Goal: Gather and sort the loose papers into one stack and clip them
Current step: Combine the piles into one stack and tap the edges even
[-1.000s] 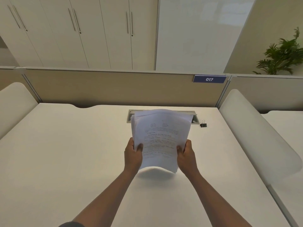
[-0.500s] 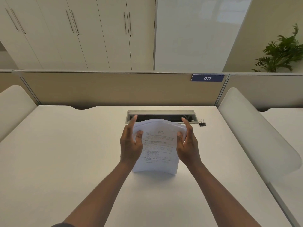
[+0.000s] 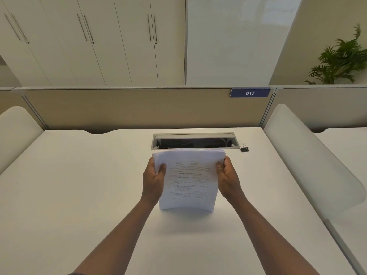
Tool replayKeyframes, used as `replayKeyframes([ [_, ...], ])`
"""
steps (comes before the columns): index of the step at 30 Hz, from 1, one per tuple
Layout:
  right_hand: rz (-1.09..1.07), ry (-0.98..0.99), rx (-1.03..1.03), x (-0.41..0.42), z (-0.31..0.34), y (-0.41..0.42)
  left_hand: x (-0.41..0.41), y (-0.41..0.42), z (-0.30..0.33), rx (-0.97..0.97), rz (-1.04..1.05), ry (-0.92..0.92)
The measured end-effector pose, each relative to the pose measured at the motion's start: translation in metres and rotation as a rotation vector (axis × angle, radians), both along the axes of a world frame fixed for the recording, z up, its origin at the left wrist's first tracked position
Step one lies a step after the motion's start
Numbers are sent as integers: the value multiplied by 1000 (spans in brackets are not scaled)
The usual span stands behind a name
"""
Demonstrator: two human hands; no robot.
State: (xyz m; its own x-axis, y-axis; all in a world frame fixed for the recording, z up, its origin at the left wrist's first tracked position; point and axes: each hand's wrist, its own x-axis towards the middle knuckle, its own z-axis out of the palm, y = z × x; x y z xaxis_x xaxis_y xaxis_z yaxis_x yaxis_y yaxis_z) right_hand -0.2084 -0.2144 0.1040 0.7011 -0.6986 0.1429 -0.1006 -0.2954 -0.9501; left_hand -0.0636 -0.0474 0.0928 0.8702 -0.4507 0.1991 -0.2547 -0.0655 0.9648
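Both hands, left (image 3: 153,181) and right (image 3: 228,179), grip a bowed white paper stack (image 3: 188,179) by its sides. A black binder clip (image 3: 244,148) sits apart on the smooth desk (image 3: 79,185).

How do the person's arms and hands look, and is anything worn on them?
Both forearms are bare. The left hand and right hand wear no gloves, and no rings, watch or bracelet show. Only a dark sleeve edge shows at the bottom of the picture, on the left arm.

One wide-angle head view looks forward and down from above the desk (image 3: 79,195), close over the forearms, facing the partition (image 3: 139,108) and the cabinets (image 3: 99,40) well beyond.
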Motion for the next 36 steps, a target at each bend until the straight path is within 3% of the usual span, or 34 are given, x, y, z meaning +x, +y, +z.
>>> replayKeyframes([
  [6,90,75,129,-7,-33,7,1,6,-19,143,-97,198],
  [11,64,184,105,-10,-52,13,-6,4,-33,177,-26,281],
  [16,-4,320,37,-13,-61,7,1,-1,-34,86,75,364],
  [20,-156,492,93,-15,-77,2,7,-5,-34,-148,182,570],
  [22,-158,386,326,-14,-81,5,7,-8,-34,-262,193,708],
  [24,-93,149,650,-14,-80,10,4,-13,-38,-312,215,858],
  [26,-3,-39,824,-12,-81,13,1,-15,-46,-343,219,968],
  [29,35,-148,784,-8,-84,17,-6,-12,-58,-306,171,1037],
  [36,-118,37,489,-19,-81,-4,6,13,-72,-273,140,1091],
])
